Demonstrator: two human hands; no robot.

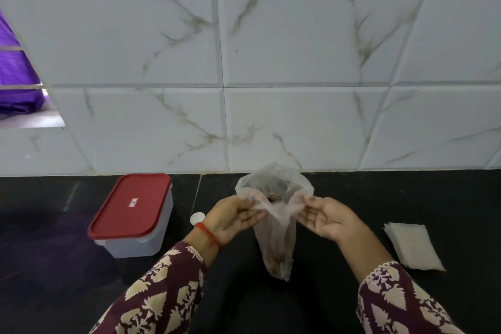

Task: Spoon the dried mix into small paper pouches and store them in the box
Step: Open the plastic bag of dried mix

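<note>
Plastic bag (275,214) pinched at its mouth by left hand (235,218) and right hand (326,218); brown contents blurred, box (132,215) lidded, white disc (197,218) half hidden.

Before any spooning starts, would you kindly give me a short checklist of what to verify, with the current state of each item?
1. Plastic bag of dried mix held at its mouth by both hands, left hand and right hand: ok.
2. Bag mouth spread wide enough for a spoon: cannot tell; it looks partly open.
3. Spoon within reach: not ok; none is clearly visible, only a small white round object beside the left wrist.
4. Paper pouches stacked on the counter to the right: ok.
5. Box ready to take pouches: not ok; its red lid is on.
</note>
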